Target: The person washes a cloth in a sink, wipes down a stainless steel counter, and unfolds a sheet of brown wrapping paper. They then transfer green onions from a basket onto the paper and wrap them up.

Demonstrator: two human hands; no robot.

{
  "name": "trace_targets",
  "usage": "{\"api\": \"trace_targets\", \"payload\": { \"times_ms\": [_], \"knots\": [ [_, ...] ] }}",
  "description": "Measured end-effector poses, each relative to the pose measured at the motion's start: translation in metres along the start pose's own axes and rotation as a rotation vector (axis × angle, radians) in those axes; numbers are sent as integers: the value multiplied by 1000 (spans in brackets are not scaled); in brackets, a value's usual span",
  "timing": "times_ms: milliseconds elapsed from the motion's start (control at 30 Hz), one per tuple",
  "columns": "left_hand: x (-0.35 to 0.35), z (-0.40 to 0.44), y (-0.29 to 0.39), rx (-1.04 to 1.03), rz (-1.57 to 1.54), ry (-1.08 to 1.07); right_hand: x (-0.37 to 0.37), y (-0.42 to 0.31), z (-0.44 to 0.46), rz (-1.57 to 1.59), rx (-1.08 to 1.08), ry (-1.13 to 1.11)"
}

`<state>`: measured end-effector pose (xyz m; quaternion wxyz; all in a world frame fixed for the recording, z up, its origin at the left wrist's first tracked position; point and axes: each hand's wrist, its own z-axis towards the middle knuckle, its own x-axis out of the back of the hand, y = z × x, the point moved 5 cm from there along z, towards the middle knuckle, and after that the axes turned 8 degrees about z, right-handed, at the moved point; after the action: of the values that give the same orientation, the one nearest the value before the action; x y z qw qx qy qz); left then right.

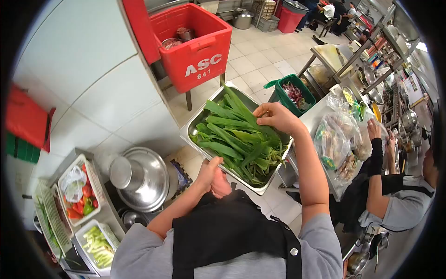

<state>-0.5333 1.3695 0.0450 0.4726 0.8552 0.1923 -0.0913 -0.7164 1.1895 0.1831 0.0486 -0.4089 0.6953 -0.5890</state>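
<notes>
Clock centred on the tray, twelve at the top of my view. Through the head camera I have a steel tray (193, 124) in front of the black apron (227, 232), loaded with long green leaves (232, 132) that lie loosely crossed, one broad leaf reaching up past the rim near twelve.

Left hand (210, 176): at seven, closed on the tray's near edge, most of the hand outside and below the rim. The leaves lie inside, just beyond this grip, towards one. Lower part of the hand blurred.

Right hand (275, 117): at two, over the rim, fingers curled, thumb and forefinger near each other at the broad leaf. I cannot tell whether they pinch it or only rest there. The rest of the leaves spread from those fingertips towards seven.

Surroundings: red box (193, 81) at eleven; green bin (297, 106) with chopped purplish scraps between one and two, just beyond the right hand. Clear plastic bags (331, 139) on a counter at three. Large steel pot (155, 186) at eight; farther out that way, a basket of peppers (83, 197). Co-worker (395, 204) near four, hands at the counter.
</notes>
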Motion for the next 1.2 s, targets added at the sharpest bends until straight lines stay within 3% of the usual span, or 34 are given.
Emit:
{"api": "trace_targets", "payload": {
  "times_ms": [167, 233, 300, 433, 533, 667, 833, 867, 900, 1033, 1100, 1200],
  "knots": [
    [3, 69, 34, 35, 8, -80, 30, 0, 57, -178, -20, -136],
    [-2, 90, 46, 57, -1, -98, 43, 9, 85, -426, 206, 192],
    [-10, 108, 59, 42, 2, -105, 34, 23, 97, -400, -69, 67],
    [-32, 147, 88, 3, -1, -121, -2, 2, 88, -768, 93, 462],
    [-40, 186, 94, 31, 0, -164, -16, -4, 95, -844, 165, 552],
    [-61, 235, 111, -1, -34, -175, 1, 1, 114, -768, 203, 485],
    [-97, 295, 139, -94, 79, -116, 77, 24, 156, -637, 147, 653],
    [-104, 306, 143, -122, 109, -97, 95, 40, 174, -670, 75, 594],
    [-112, 316, 145, -118, 109, -98, 117, 50, 185, -530, 134, 534],
    [-146, 359, 160, -188, 141, -100, 228, 76, 219, -212, -28, 350],
    [-157, 378, 160, -179, 179, -126, 279, 87, 234, 68, 123, 236],
    [-179, 395, 173, -160, 202, -120, 342, 77, 237, 57, 22, 226]
  ]
}}
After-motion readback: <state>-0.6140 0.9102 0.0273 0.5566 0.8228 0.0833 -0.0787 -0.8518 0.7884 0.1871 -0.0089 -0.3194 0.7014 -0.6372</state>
